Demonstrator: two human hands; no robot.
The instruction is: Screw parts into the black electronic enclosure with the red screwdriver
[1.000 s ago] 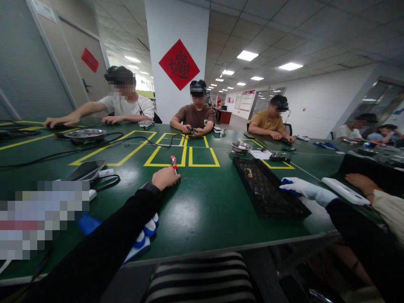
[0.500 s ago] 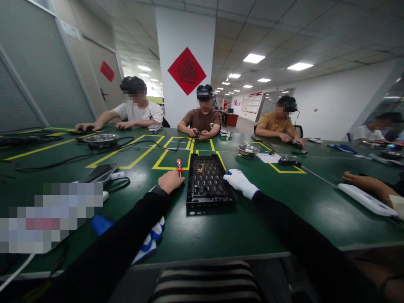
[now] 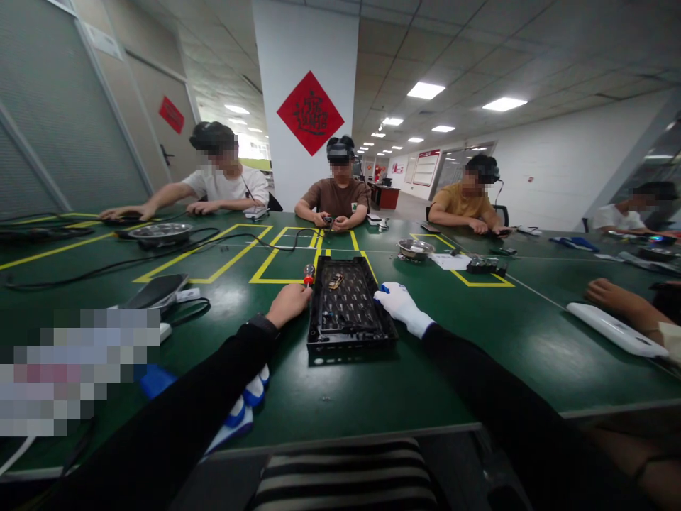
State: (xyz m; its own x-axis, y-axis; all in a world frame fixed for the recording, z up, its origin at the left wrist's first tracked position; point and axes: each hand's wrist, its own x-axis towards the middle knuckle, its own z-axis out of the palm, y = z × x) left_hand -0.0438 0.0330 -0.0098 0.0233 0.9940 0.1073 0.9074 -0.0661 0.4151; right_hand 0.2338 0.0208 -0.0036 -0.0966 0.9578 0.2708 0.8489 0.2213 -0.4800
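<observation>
A shallow black plastic casing (image 3: 351,341) lies on the green table in front of me, with small parts and a gold-coloured piece (image 3: 335,282) inside. My bare left hand (image 3: 287,305) is closed beside its left wall, with a screwdriver (image 3: 309,275) in the fingers. The red-and-clear handle points up and away, while the fingers partly hide the shaft. On the other side, my right hand (image 3: 401,306), in a white glove with blue fingertips, is closed at the casing's right wall. Its fingertips are partly hidden.
A blue-and-white glove (image 3: 250,401) lies under my left forearm. Left of it are a dark flat device (image 3: 159,289) and cables. Metal bowls (image 3: 416,248) stand farther back, and a white power strip (image 3: 611,328) lies right. Several people sit around the table.
The screwdriver has turned in my left hand, its handle shifting right toward the casing wall. My right hand stays at the casing. The whole view has shifted slightly.
</observation>
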